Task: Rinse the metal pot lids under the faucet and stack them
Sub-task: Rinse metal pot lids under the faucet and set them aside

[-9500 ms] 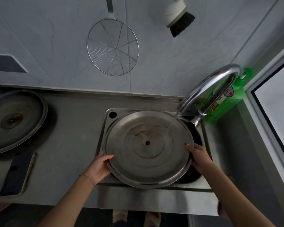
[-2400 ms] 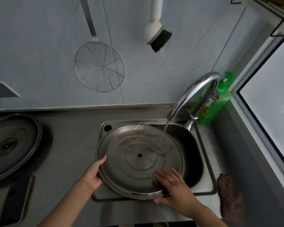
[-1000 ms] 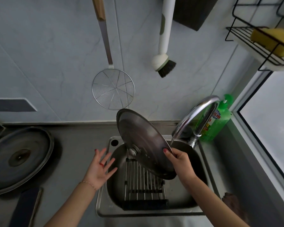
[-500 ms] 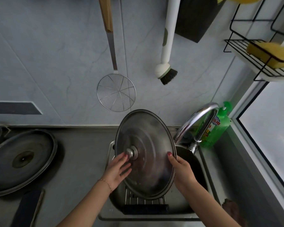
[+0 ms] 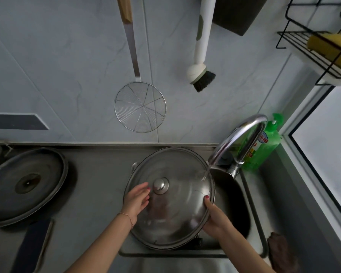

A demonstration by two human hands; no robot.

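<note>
Water from the curved chrome faucet (image 5: 238, 142) hits our round steel knobbed lid's (image 5: 168, 198) far-right rim, right hand (image 5: 215, 217) gripping it, left hand (image 5: 136, 200) flat and open.

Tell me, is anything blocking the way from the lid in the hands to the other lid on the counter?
Nothing visible. The lid sits over the sink, and bare counter lies between it and the other lid to the left.

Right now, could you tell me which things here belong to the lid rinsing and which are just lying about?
In use: lid in both hands, left hand, right hand, faucet, sink, second lid.

Lying about: skimmer, brush, soap bottle, sponge, cloth.
</note>
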